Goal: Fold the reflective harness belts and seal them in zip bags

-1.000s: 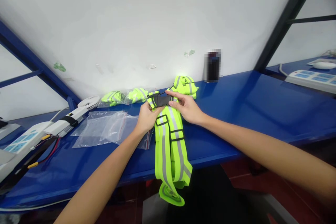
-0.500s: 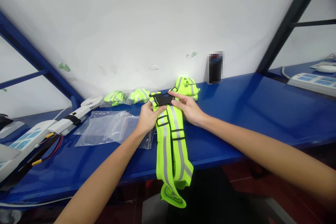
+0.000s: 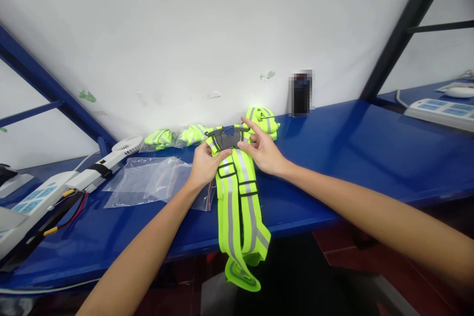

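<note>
A neon yellow reflective strap harness (image 3: 232,197) with grey stripes hangs over the front edge of the blue table. At its top is a black plastic buckle (image 3: 228,139), held between both hands. My left hand (image 3: 206,164) is closed on the buckle's left end, thumb along the lower edge. My right hand (image 3: 263,150) grips the buckle's right end with the thumb in front, while the index finger points up and away. Black strap adjusters (image 3: 247,188) sit below the buckle. Some fingers of both hands are hidden behind the straps.
Clear plastic bags (image 3: 148,182) lie left of the harness. Bagged yellow harnesses (image 3: 160,138) and a loose yellow bundle (image 3: 263,118) rest along the wall. A small white fan (image 3: 127,144), a power strip (image 3: 40,197) and wires stand at left. A blurred dark object (image 3: 301,94) leans at the wall.
The buckle has tilted to face the camera more. My right index finger has lifted off the buckle's top edge. The camera view has shifted slightly.
</note>
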A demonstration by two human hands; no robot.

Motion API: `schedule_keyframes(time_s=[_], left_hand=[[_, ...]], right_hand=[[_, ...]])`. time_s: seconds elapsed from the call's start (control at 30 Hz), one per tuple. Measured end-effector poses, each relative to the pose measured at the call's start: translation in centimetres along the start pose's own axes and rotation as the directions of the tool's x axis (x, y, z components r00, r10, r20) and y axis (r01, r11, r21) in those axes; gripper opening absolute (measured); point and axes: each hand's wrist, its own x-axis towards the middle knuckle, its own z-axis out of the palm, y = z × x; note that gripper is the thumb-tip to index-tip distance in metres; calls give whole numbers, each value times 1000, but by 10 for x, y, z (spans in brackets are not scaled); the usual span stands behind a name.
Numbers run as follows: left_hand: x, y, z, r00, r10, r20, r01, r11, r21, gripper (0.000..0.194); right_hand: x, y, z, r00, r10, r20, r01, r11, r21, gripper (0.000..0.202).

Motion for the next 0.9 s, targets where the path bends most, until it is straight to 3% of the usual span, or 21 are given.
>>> schedule_keyframes(time_s=[0.17, 0.3, 0.4, 0.5, 0.63, 0.9], left_hand=[[-1, 4, 0, 999, 47, 4, -47, 998, 49, 51], [-2, 2, 1, 999, -17, 34, 18, 1000, -25, 45], [-2, 1, 1, 997, -63, 41, 67, 992, -105, 42], [-2, 1, 2, 995, -78, 60, 88, 979, -186, 51], [0, -1, 1, 993, -68, 99, 89, 971, -220, 67], [1, -14, 1, 995, 56, 85, -51, 996, -69, 65]], right_hand=[[-1, -4, 3, 1000, -7, -8, 7, 1000, -8, 59], [-4, -4, 4, 998, -54, -18, 53, 998, -40, 52], [-5, -1, 4, 998, -52, -25, 49, 995, -85, 62], [-2, 4, 3, 998, -14, -59, 11, 999, -43, 69], [2, 9, 2, 994, 66, -91, -62, 997, 55, 33], [2, 8, 2, 992, 120, 36, -121, 992, 28, 26]])
